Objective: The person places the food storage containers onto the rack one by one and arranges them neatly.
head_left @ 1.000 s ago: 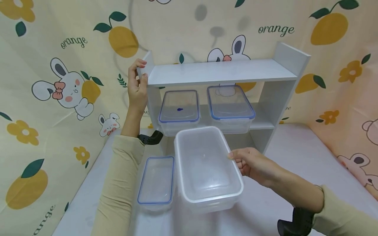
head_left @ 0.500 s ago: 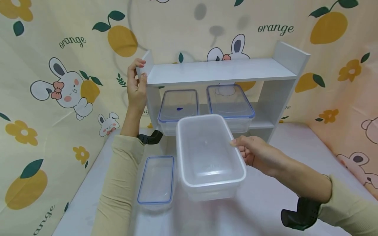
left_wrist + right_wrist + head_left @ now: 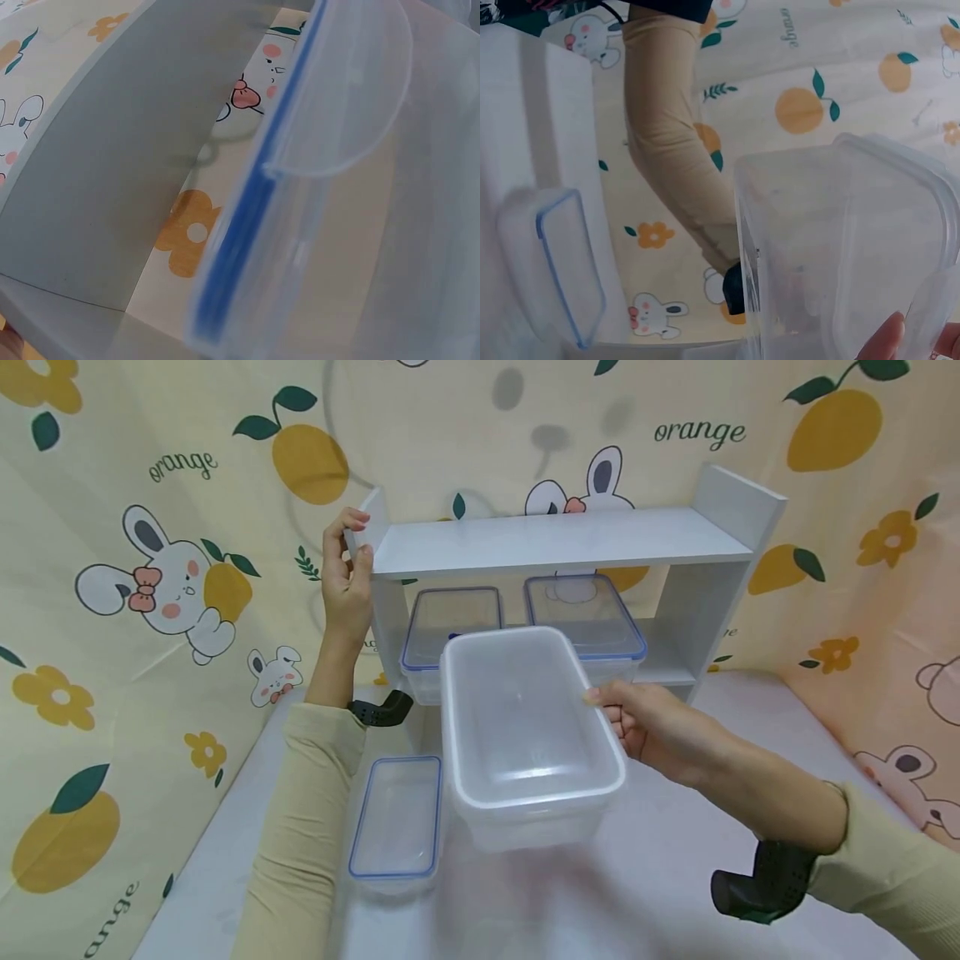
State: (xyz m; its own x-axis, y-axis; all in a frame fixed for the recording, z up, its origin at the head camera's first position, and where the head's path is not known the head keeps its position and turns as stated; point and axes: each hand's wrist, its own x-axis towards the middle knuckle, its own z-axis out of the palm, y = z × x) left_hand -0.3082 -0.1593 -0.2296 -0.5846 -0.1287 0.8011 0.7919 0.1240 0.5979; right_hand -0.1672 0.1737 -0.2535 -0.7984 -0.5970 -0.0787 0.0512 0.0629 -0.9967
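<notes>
My right hand [image 3: 652,727] grips the right rim of a large clear plastic food container [image 3: 532,727] with a frosted white lid, thumb on top and fingers curled below. The container hangs tilted above the table, in front of the shelf, and overlaps the boxes behind it. My left hand [image 3: 348,572] holds the upper left side panel of the white shelf [image 3: 570,539], its fingers bent round the edge. On the middle board stand two clear containers with blue-edged lids, the left box [image 3: 427,643] and the right box [image 3: 600,610]. The right wrist view shows the held container [image 3: 795,255] from the side.
A smaller blue-rimmed container [image 3: 396,827] sits on the white table [image 3: 247,860] left of the held one. Patterned cloth [image 3: 172,693] with oranges and rabbits hangs behind and at both sides. In the left wrist view, a blue-edged box [image 3: 247,217] is close to the shelf's side panel [image 3: 112,165].
The right hand has lifted the white-lidded container upward, toward the shelf, so it now covers part of the boxes there. My left hand stays on the shelf panel.
</notes>
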